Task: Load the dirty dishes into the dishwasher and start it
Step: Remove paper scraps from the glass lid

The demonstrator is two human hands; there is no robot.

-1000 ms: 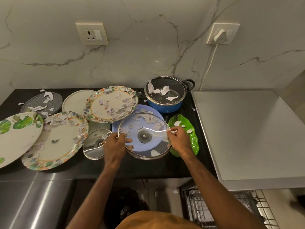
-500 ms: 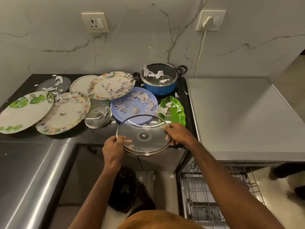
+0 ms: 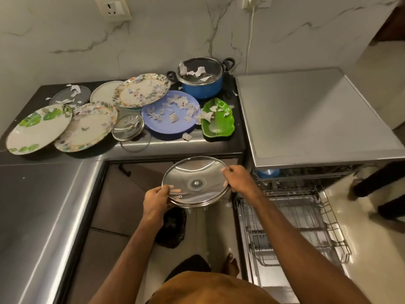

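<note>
Out past the dark counter (image 3: 171, 145) edge, we hold a round steel-rimmed glass lid (image 3: 195, 183) in the air, left hand (image 3: 156, 199) gripping its near-left rim, right hand (image 3: 238, 179) gripping its right rim. Just right of it, the silver wire dishwasher rack (image 3: 295, 227) sits pulled out.

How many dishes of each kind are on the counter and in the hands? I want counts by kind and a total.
Round plates: 6 (grey, plain white, floral rear, floral front, leaf-print, blue)
Green leaf-shaped dish: 1
Blue two-handled pot: 1
Glass lids: 3 (large glass lid in left hand and right hand; small; one on pot)
Total: 11
</note>
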